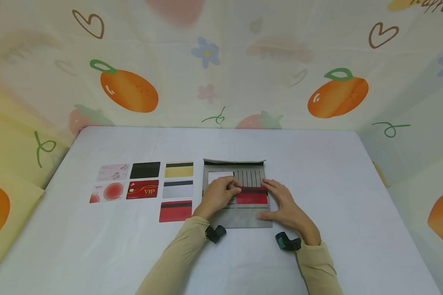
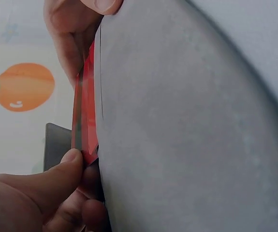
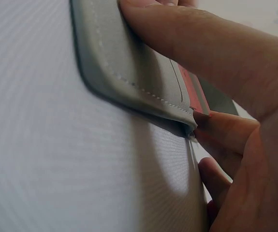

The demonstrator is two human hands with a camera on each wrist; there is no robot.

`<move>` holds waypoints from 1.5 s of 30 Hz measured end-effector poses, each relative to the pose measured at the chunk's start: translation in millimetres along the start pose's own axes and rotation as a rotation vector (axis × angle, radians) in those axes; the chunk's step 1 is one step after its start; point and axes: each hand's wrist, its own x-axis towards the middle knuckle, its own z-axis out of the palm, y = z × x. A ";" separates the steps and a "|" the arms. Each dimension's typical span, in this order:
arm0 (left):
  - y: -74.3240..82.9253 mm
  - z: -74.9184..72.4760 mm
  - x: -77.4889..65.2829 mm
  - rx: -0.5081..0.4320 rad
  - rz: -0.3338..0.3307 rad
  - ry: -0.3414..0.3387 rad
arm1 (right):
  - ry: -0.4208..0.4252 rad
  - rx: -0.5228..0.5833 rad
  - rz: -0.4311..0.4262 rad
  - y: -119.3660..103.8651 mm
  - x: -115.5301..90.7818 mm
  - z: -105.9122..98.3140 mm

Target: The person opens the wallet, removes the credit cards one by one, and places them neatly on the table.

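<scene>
A grey card wallet [image 1: 245,219] lies unfolded on the white table. A red card [image 1: 252,198] with a dark magnetic stripe lies across its lower card slots, its lower edge at a slot. My left hand [image 1: 218,194] pinches the card's left end between thumb and fingers; in the left wrist view the thumb [image 2: 72,158] presses the card's corner. My right hand [image 1: 286,205] holds the wallet's right side, thumb on the lower panel and fingers along the right edge beside the card. A white card [image 1: 221,175] sits at the wallet's upper left, partly covered by my left hand.
Left of the wallet, several cards lie in columns: gold [image 1: 179,170], silver [image 1: 178,189], red striped [image 1: 175,211], black [image 1: 145,170], red VIP [image 1: 142,189], and two pale printed ones [image 1: 112,172]. A patterned cloth [image 1: 229,73] hangs behind the table.
</scene>
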 end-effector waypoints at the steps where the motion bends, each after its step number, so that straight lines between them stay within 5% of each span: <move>1: 0.3 0.0 0.0 0.000 0.001 0.001 | 0.002 0.000 0.000 -0.1 0.0 -0.1; 11: 2.8 -1.0 -1.0 -0.016 -0.004 0.012 | 0.010 -0.002 0.012 -1.7 -1.0 -1.1; 18: -2.7 2.6 -0.7 -0.143 -0.033 0.075 | 0.001 -0.010 0.048 -2.7 -0.9 -1.2; 26: -4.1 6.0 -6.2 -0.135 -0.008 0.077 | -0.002 -0.002 0.057 -2.3 -1.4 -1.0; 32: -9.2 5.8 -8.5 -0.246 0.055 0.123 | 0.003 -0.002 0.041 -2.1 -1.3 -0.9; 36: -13.0 2.3 -10.7 -0.311 0.049 0.153 | 0.002 0.001 0.031 -2.6 -1.4 -1.0; 45: -14.8 -14.4 -22.7 -0.297 0.014 0.176 | -0.002 -0.002 0.023 -1.9 0.6 -0.3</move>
